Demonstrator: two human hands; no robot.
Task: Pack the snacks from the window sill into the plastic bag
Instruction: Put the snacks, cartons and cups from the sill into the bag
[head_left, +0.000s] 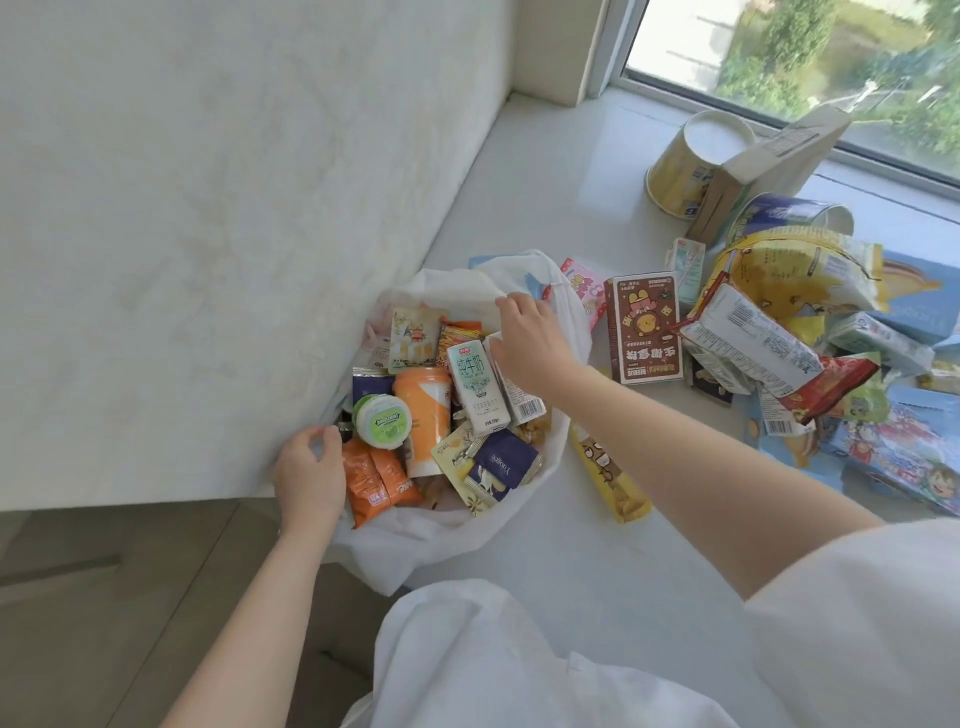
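A white plastic bag (441, 540) lies open on the window sill (550, 171), against the white wall. Inside it lie a milk carton (475, 387), an orange cup (423, 402), a green round tub (383, 421), orange packets (376, 483) and a purple sachet (504, 462). My left hand (309, 475) grips the bag's left rim. My right hand (527, 343) pinches the bag's far right rim, above the cartons. A heap of snacks sits to the right on the sill, with a brown box (647, 327) nearest the bag.
The heap holds a yellow paper cup (691, 166), a cardboard box (774, 166), a yellow crisp bag (789, 270), a white barcode packet (748, 343) and blue boxes (904, 447). A yellow packet (613, 478) lies under my right forearm. The window (810, 57) is behind.
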